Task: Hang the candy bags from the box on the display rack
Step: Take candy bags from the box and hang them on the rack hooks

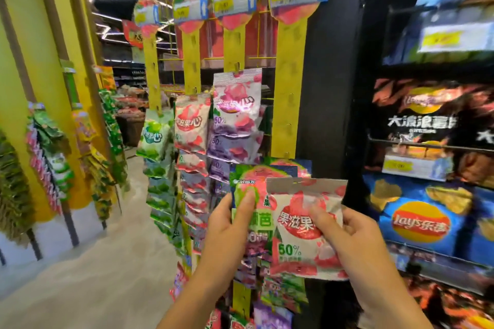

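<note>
My right hand [355,238] grips a white and red candy bag [302,248] by its right side, thumb across the front. My left hand [230,222] holds a green and pink candy pack [254,184], thumb pressed on its face. Both sit low in front of the yellow display rack [288,83]. The rack has several vertical yellow strips. Pink, purple and green candy bags [235,115] hang on the left strips. The rightmost strip is bare in its upper part. No box is in view.
A dark shelf unit at the right holds blue chip bags [422,222] and dark chip bags [417,117]. At the left, more snack strips [50,157] hang along a yellow pillar. A beige aisle floor [93,275] runs between them.
</note>
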